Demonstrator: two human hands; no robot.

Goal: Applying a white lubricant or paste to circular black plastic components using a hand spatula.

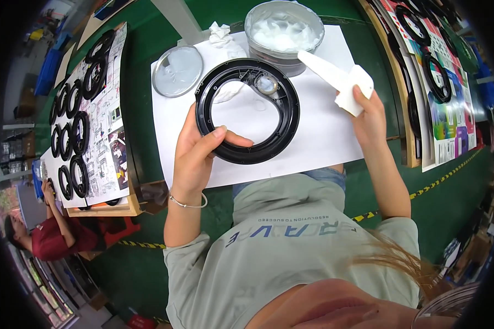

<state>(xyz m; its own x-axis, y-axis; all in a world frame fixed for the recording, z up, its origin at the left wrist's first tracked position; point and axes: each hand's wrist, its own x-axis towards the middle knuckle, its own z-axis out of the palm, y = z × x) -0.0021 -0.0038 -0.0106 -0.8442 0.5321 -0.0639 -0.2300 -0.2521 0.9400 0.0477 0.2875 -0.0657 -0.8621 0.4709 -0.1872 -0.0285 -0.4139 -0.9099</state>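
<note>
One each: hand-held ring [292, 109], white tool [343, 85], tub [282, 59]

Grn tbl [372, 60] bears wht paper sheet [326, 129] w/ tub [258, 48] of wht paste [287, 34], rd lid [177, 71], crumpled tissue [220, 36].

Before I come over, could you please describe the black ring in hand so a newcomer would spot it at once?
Find the white sheet on the green table. Over it, the left hand holds the black ring by its lower left rim. Unlike the rings lying at either side, it is hand-held near the tub.
</note>
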